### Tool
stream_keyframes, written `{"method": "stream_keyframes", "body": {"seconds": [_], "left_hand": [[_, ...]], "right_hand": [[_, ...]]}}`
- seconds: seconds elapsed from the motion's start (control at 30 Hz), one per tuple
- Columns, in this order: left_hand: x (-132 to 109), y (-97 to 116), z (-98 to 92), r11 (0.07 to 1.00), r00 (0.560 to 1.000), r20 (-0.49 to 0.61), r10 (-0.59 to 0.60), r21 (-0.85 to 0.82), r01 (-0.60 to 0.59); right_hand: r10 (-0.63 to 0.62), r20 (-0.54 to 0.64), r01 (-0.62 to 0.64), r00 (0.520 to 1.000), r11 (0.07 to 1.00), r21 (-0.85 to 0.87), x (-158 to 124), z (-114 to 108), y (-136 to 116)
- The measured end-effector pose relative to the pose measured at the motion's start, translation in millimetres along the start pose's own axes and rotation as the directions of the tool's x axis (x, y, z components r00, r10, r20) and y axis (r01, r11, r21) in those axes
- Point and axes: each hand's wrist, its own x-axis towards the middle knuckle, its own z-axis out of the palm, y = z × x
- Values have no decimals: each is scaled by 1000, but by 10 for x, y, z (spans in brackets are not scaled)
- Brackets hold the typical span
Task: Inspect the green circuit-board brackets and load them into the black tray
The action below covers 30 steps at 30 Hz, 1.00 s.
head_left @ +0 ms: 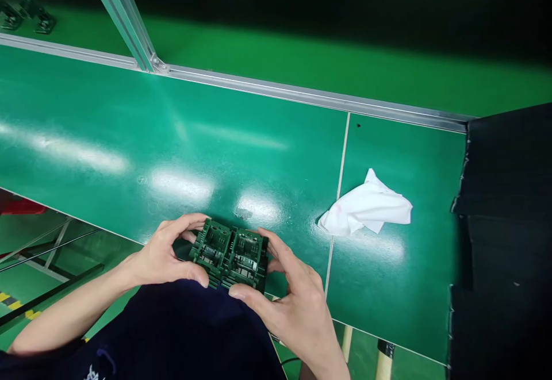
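Note:
A dark green block (230, 253) with two square recessed sections side by side, showing ribs, slots and small metal-looking parts, is at the near edge of the green table; its exact kind I cannot make out. My left hand (166, 253) grips its left side, thumb at the near corner and fingers at the far one. On the opposite side my right hand (297, 291) is closed around it, thumb along the near edge and index finger at the far right corner. The underside is hidden.
A crumpled white cloth (368, 204) lies on the green table (259, 121) to the right. An aluminium rail (267, 88) with a post (123, 18) runs along the back. Black panels (504, 236) stand at the right. Small dark parts (37, 15) sit beyond the rail.

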Motion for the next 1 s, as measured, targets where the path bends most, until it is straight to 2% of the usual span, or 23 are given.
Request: {"method": "stream_keyframes", "body": {"seconds": [0.2,0.37,0.47,0.57,0.7,0.83,0.93,1.0], "left_hand": [[7,17,-41,998,997,66,38,53,-42],[49,132,-111,961,986,125,109,239,-136],[122,224,-166,884,948,149,282,344,-317],[220,302,-230,749,887,141,439,487,-448],[322,390,-315,630,846,157,509,602,-490],[357,460,-359,576,835,197,513,643,-505],[371,500,-366,519,820,235,522,675,-524],[387,528,-376,410,761,264,593,713,-568]], "right_hand": [[-19,39,20,999,999,-36,15,-10,3],[-74,97,79,993,996,-47,48,-37,23],[-136,125,148,983,984,-95,68,-106,39],[-228,129,250,965,949,-194,99,-236,65],[-370,105,383,923,864,-326,167,-471,77],[-527,106,514,843,732,-448,242,-667,28],[-598,146,573,788,627,-528,277,-751,-27],[-638,184,599,748,528,-601,290,-787,-68]]}}
